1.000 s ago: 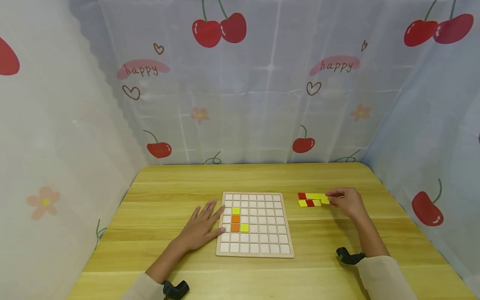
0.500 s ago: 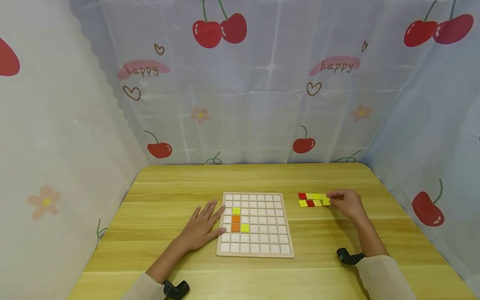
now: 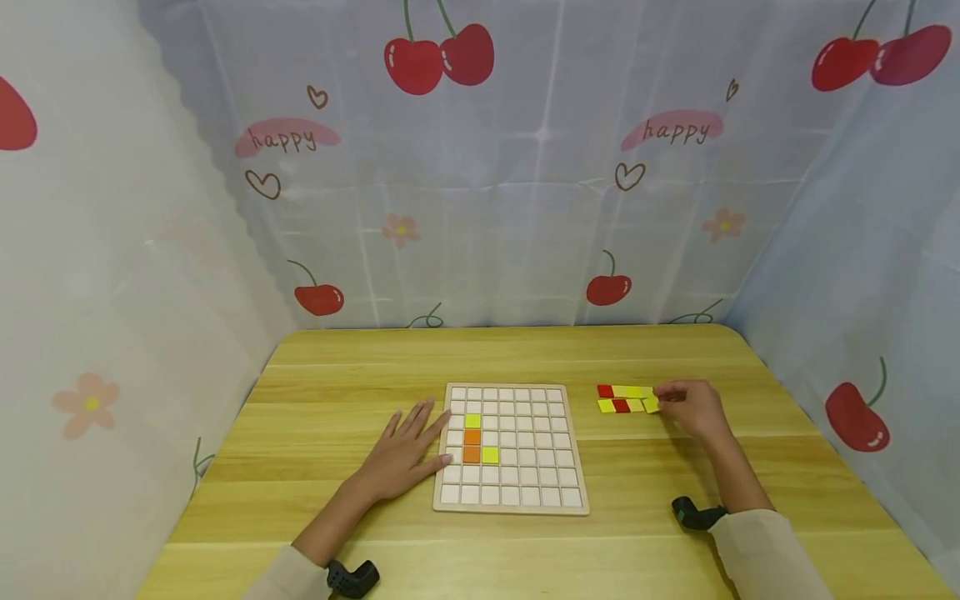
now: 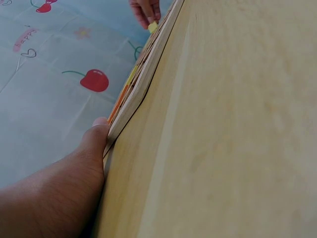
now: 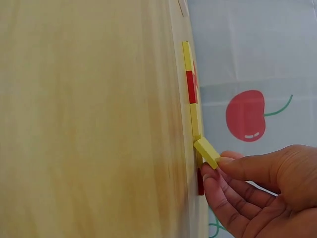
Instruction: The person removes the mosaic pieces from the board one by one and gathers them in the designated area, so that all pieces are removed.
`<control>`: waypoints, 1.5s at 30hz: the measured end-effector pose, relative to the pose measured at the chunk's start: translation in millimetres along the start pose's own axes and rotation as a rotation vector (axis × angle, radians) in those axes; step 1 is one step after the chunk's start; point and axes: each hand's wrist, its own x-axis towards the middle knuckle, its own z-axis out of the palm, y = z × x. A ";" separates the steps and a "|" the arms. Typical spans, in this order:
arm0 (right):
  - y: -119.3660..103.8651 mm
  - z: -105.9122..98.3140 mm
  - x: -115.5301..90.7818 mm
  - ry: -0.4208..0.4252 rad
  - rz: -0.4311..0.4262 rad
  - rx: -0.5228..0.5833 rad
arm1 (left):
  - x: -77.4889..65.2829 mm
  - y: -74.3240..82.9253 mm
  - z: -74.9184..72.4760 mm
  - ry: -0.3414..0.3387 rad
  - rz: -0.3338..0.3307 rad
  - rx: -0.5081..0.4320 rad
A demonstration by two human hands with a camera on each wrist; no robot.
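My right hand (image 3: 696,408) pinches a yellow square tile (image 5: 207,152) between thumb and fingers, tilted at the near end of a row of tiles. In that row stand a yellow tile (image 5: 194,119), a red tile (image 5: 191,87) and another yellow one (image 5: 187,55). Behind it in the head view runs a second row, with a red tile (image 3: 605,391) at its left end. My left hand (image 3: 401,457) lies spread on the table, its thumb and a fingertip at the left edge of the wooden grid board (image 3: 512,510).
On the board sit two orange tiles (image 3: 472,437) in one column, a yellow-green tile (image 3: 472,421) above them and another yellow-green tile (image 3: 490,455) beside the lower one. The other cells are pale. A cherry-print curtain (image 3: 480,208) stands behind the wooden table (image 3: 360,358).
The yellow tile in my right hand has turned and shifted slightly toward the front at the end of the near row. My left hand and the board stay in place.
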 end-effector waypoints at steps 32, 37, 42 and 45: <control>2.4 5.9 2.0 0.074 0.021 -0.037 | -0.4 0.9 -0.1 -0.002 -0.008 -0.005; 0.5 4.9 0.9 0.062 0.031 -0.040 | -0.8 3.1 -1.7 0.025 0.013 -0.012; 0.2 3.0 1.1 0.054 0.031 -0.040 | -0.8 4.4 -3.7 0.014 0.007 -0.023; 0.0 3.2 0.9 0.054 0.033 -0.035 | -0.8 4.2 -3.6 -0.004 -0.006 -0.027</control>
